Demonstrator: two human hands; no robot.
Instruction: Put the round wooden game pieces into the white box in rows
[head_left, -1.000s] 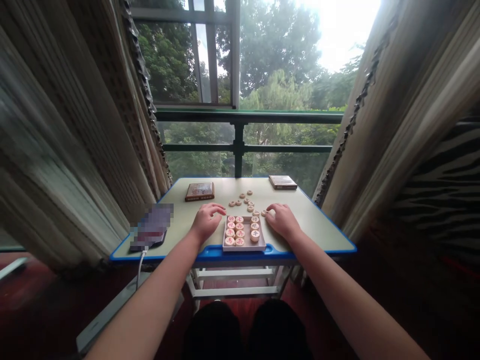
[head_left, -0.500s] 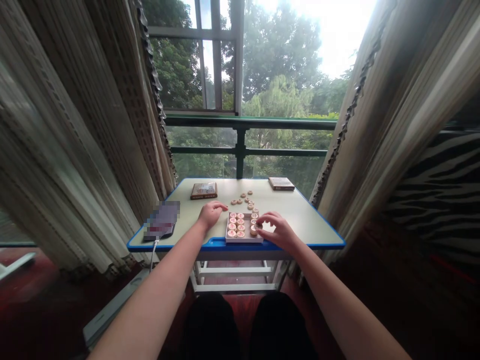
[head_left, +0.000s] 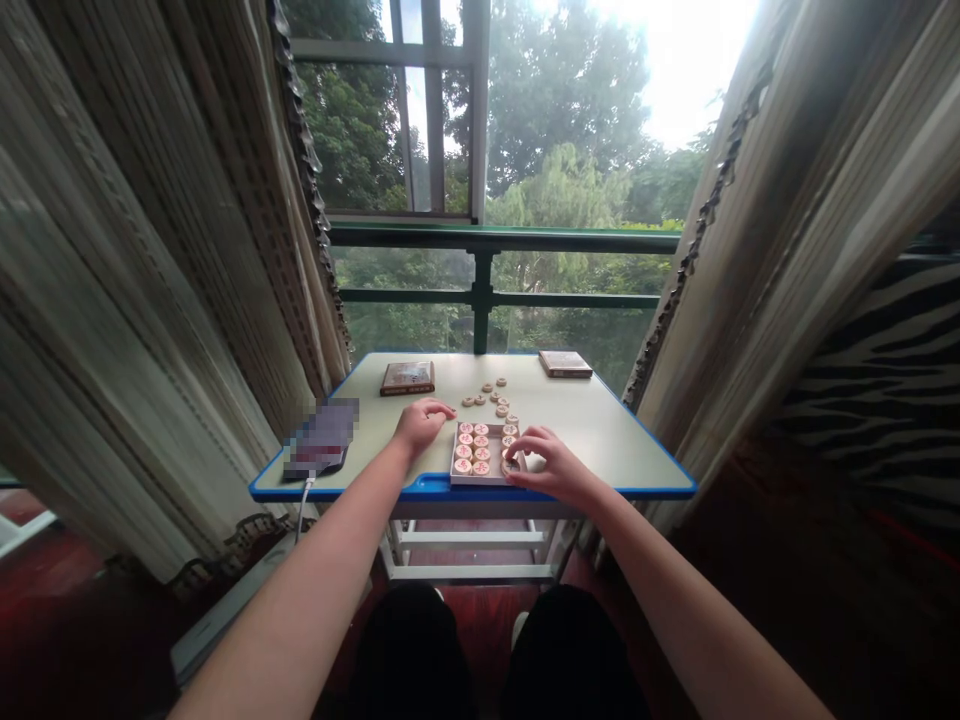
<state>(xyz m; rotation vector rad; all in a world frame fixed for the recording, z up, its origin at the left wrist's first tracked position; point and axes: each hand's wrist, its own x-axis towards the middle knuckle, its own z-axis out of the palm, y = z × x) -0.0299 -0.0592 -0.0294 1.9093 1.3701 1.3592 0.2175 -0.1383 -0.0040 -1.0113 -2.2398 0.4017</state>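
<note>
A shallow white box (head_left: pixel 489 480) stands at the table's front edge. Its left side holds two columns of round pieces with red characters (head_left: pixel 481 454), and a column of pieces with dark characters (head_left: pixel 510 430) lies along its right side. My right hand (head_left: pixel 551 465) reaches over the box's right wall, thumb and fingertips closed on a round piece (head_left: pixel 511 466) at the front right corner. Left of the box, my left hand (head_left: pixel 424 425) rests on the table with its fingers extended and holds nothing. Several loose round pieces (head_left: pixel 502 411) are scattered behind the box.
A brown flat box (head_left: pixel 407 378) lies at the back left of the table (head_left: pixel 630 455), and a similar one (head_left: pixel 565 364) at the back right. On the left edge is a blurred dark device (head_left: pixel 322 438) with a white cable (head_left: pixel 304 508).
My right hand has moved slightly toward the front right corner of the box, bringing the piece down there. My left hand has stayed in place. The camera view has shifted a little.
</note>
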